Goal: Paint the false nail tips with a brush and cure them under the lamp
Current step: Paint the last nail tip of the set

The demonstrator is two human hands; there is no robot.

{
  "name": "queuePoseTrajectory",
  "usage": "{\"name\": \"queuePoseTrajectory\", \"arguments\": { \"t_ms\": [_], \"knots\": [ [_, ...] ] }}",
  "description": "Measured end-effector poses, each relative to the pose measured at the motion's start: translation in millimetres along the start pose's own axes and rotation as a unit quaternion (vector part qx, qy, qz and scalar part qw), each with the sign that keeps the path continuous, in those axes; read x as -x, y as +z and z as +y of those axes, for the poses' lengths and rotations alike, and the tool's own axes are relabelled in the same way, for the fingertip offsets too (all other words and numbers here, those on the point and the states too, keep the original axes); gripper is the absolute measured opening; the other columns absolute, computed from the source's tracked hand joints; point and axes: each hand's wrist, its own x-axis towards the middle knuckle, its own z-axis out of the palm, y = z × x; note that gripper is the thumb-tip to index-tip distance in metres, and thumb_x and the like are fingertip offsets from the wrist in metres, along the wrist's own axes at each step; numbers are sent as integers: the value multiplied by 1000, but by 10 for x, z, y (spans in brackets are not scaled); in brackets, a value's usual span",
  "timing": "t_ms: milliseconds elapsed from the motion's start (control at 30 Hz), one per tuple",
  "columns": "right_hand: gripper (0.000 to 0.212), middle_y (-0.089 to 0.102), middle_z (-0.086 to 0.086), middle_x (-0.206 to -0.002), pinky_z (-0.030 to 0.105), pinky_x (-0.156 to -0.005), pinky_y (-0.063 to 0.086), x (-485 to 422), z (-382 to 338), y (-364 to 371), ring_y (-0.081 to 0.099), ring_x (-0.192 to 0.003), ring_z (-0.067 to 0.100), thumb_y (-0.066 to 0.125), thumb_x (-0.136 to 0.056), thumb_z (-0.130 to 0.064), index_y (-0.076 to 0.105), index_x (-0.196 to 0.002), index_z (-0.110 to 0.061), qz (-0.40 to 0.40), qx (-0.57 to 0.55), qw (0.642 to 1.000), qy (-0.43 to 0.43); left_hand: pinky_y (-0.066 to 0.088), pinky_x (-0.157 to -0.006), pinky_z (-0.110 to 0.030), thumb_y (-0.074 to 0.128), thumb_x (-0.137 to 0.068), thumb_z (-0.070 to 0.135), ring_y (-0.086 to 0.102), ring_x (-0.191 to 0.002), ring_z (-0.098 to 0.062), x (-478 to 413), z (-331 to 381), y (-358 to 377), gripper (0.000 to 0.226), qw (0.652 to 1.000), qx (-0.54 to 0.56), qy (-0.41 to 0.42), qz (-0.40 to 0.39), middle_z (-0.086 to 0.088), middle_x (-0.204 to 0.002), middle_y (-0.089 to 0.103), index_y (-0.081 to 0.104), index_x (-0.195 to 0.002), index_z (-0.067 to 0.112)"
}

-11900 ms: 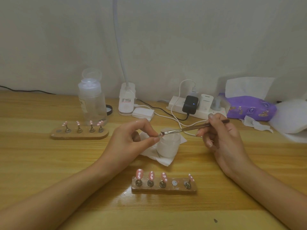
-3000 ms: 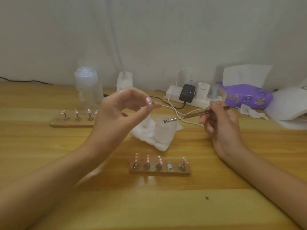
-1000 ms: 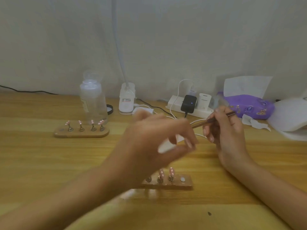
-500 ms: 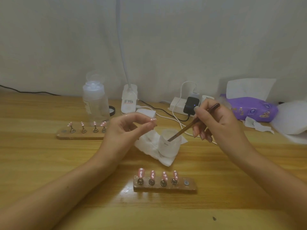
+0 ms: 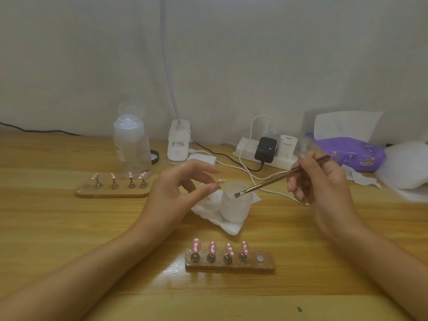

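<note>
My left hand point(image 5: 183, 188) pinches a pink nail tip with white dots point(image 5: 221, 181) between thumb and forefinger, just left of a frosted white jar point(image 5: 235, 208). My right hand point(image 5: 319, 186) grips a thin brush point(image 5: 280, 179) whose bristle end hovers over the jar's mouth. In front of me a brown holder point(image 5: 266, 266) carries several pink dotted tips; its rightmost post is bare. A second wooden holder point(image 5: 113, 192) with several tips lies at the left. The white lamp base point(image 5: 178, 142) stands at the back, its neck rising out of view.
A clear pump bottle point(image 5: 130, 144) stands behind the left holder. A white tissue point(image 5: 215, 216) lies under the jar. A power strip point(image 5: 266, 151) with chargers and cables, a purple wipes pack point(image 5: 352, 154) and crumpled tissues point(image 5: 407, 165) line the back right.
Over the last second my left hand pulled back from the near holder with one tip pinched. My right hand lifted the brush out of the jar and swung it flatter, the bristles now over its mouth.
</note>
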Motion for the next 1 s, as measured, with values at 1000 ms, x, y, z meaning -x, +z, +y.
{"name": "queuePoseTrajectory", "arguments": {
  "t_ms": [1000],
  "knots": [
    [18,66,3,-62,17,-43,41,36,175,29,51,-46,9,59,-83,-34,53,-81,-17,-19,-114,989,97,45,-67,-19,74,-84,26,49,-65,-4,36,-43,24,9,997,-66,16,-37,24,-93,70,71,-83,35]
  ]
}}
